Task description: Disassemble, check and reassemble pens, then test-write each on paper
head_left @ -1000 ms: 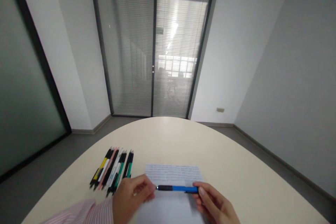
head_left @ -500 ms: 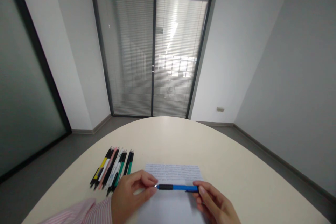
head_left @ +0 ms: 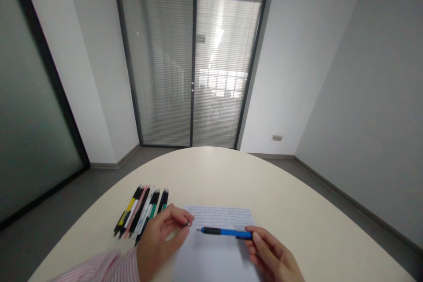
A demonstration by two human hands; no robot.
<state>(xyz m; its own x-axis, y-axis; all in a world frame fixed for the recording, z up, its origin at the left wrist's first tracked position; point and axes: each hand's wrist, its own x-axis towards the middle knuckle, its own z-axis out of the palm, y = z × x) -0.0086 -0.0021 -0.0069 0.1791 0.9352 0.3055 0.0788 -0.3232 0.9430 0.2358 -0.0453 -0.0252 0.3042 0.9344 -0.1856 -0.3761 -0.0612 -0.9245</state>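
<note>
My right hand (head_left: 269, 251) grips a blue pen (head_left: 228, 232) by its clip end. The pen lies level above the paper, its black grip and thin bare point facing left. My left hand (head_left: 167, 238) pinches a small silver pen tip (head_left: 187, 224) between thumb and fingers, a short gap away from the pen's point. Under both hands is a white sheet of paper (head_left: 211, 260) with rows of handwriting across its upper part. Beside my left hand lies a row of several pens (head_left: 140, 211) in yellow, white, pink, black and green, partly hidden by that hand.
The round cream table (head_left: 211, 172) curves away in front of me. Beyond its far edge stands a dark-framed glass door (head_left: 191, 66) with blinds. White walls (head_left: 297, 75) rise at the sides.
My left hand has drawn left and slightly up, away from the pen, with the silver tip in its fingers. The pen's thin point now shows bare. My right hand has shifted slightly right.
</note>
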